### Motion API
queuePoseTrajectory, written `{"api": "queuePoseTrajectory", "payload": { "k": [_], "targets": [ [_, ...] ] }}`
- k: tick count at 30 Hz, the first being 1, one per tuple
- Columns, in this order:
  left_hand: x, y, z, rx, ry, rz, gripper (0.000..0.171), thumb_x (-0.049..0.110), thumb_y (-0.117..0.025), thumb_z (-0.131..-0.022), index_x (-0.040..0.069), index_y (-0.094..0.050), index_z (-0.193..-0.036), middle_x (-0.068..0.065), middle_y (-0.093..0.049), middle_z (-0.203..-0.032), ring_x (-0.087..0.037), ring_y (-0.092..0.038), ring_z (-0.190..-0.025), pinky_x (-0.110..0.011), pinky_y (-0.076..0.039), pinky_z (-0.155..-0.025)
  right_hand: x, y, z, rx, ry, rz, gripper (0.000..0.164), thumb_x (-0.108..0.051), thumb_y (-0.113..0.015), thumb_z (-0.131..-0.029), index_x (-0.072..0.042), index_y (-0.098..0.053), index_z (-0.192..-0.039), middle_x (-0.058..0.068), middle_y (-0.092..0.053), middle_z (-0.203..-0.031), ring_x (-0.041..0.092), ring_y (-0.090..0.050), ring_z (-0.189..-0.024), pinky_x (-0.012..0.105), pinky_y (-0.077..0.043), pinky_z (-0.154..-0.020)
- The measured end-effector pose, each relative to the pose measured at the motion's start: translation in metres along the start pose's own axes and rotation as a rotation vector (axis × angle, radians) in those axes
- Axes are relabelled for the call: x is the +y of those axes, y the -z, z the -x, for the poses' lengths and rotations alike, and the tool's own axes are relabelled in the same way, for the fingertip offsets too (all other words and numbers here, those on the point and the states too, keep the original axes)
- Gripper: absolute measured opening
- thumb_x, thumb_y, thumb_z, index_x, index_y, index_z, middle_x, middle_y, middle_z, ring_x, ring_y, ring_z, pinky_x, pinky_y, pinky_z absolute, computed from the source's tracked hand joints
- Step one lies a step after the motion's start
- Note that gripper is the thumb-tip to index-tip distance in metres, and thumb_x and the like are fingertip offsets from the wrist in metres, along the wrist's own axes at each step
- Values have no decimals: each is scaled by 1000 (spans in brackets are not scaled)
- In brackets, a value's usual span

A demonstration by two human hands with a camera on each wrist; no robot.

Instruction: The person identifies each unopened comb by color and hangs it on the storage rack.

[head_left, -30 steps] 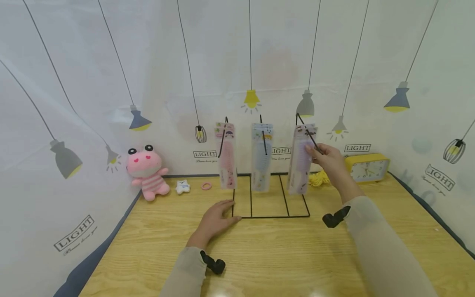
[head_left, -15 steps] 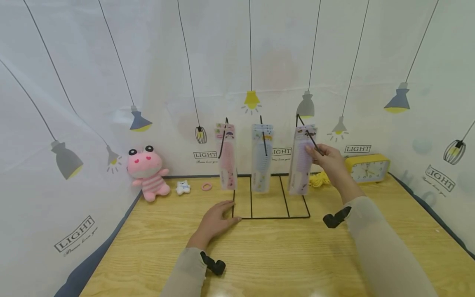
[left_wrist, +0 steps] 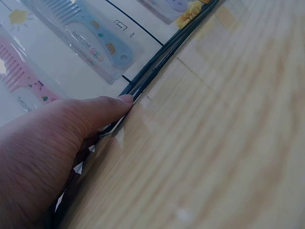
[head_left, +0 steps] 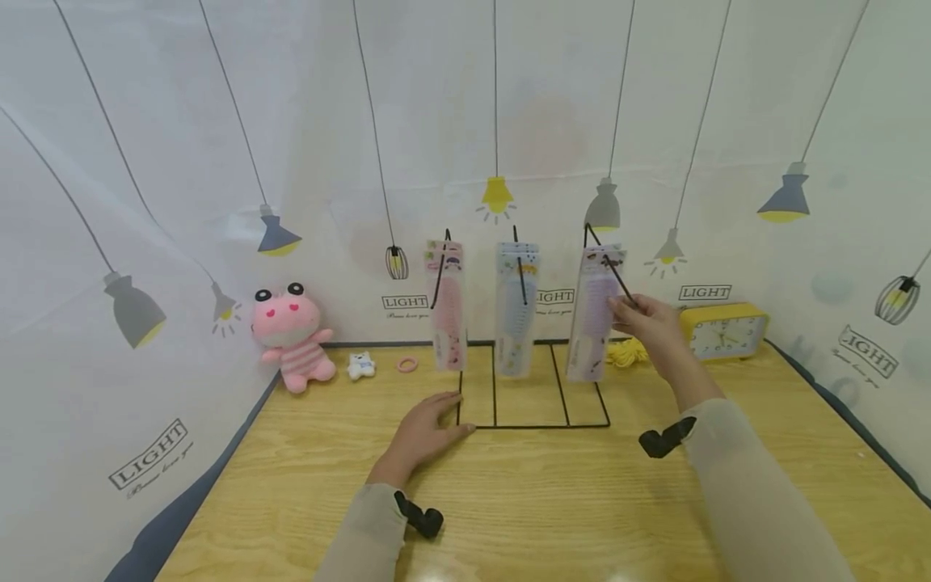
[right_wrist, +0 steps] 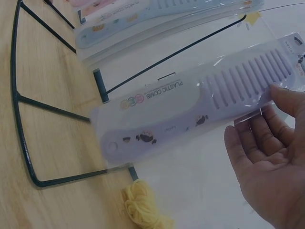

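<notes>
A black wire display rack [head_left: 529,426] stands on the table with packaged plastic combs on its hooks. Pink comb packs [head_left: 447,311] hang at left, blue comb packs [head_left: 516,315] in the middle, a purple comb pack [head_left: 595,319] at right. My right hand [head_left: 650,323] pinches the purple pack's right edge beside the hook tip; in the right wrist view the thumb lies over that edge and the other fingers curl loosely below. My left hand [head_left: 422,424] rests with extended fingers on the rack's front left base corner, thumb on the front wire [left_wrist: 147,81].
A pink plush toy [head_left: 294,335], a small white bear figure [head_left: 360,366] and a pink ring [head_left: 406,365] sit left of the rack. To its right are a bundle of yellow cord [head_left: 627,352] and a yellow alarm clock [head_left: 723,331]. A printed backdrop [head_left: 327,162] stands behind.
My right hand has slid slightly down and right, its thumb shifting from the purple pack's face to its edge. The pack stays on its hook. My left hand keeps its place.
</notes>
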State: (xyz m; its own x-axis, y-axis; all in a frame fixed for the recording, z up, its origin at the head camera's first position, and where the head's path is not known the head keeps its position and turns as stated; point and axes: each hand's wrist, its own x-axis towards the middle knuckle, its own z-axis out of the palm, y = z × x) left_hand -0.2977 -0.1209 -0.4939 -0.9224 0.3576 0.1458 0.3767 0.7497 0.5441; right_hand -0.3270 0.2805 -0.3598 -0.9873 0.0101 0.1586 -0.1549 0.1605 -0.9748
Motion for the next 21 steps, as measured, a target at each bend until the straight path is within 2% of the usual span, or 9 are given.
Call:
{"api": "queuePoseTrajectory", "payload": {
  "k": [7, 11, 14, 18, 21],
  "targets": [
    [3, 1, -1, -5, 1, 9, 68, 53, -67, -93, 18, -52, -149, -2, -46, -154, -29, -39, -143, -52, -31, -118, 16, 6, 7, -24, 23, -12, 57, -39, -60, -101, 6, -53, -134, 0, -66, -112, 14, -63, -107, 31, -52, -99],
    [2, 2, -1, -4, -4, 12, 68, 54, -66, -93, 18, -52, -149, -3, -46, -154, -29, -39, -143, -53, -32, -117, 27, 10, 9, -45, 16, -42, 57, -38, -57, -102, 8, -51, -135, 4, -65, -118, 17, -61, -110, 25, -52, -97],
    [2, 1, -2, -4, -3, 19, 69, 55, -66, -92, 18, -52, -149, -2, -46, -154, -29, -39, -143, -53, -32, -117, 34, 11, 14, -47, -6, -64, 56, -39, -57, -102, 6, -52, -136, 6, -64, -123, 16, -61, -112, 24, -51, -98],
    [1, 0, -2, -4, -2, 19, 70, 57, -66, -92, 19, -52, -149, -1, -46, -154, -28, -39, -143, -52, -32, -117, 41, 10, 25, -41, -5, -78, 52, -41, -58, -101, 2, -56, -132, 1, -67, -120, 12, -63, -109, 25, -52, -97],
    [1, -1, -3, -7, -6, 12, 70, 58, -65, -92, 19, -51, -149, -1, -46, -154, -28, -39, -143, -52, -32, -117, 44, 8, 35, -55, 37, -82, 51, -40, -58, -102, 3, -57, -130, -3, -69, -115, 11, -65, -106, 23, -54, -94]
  ]
}}
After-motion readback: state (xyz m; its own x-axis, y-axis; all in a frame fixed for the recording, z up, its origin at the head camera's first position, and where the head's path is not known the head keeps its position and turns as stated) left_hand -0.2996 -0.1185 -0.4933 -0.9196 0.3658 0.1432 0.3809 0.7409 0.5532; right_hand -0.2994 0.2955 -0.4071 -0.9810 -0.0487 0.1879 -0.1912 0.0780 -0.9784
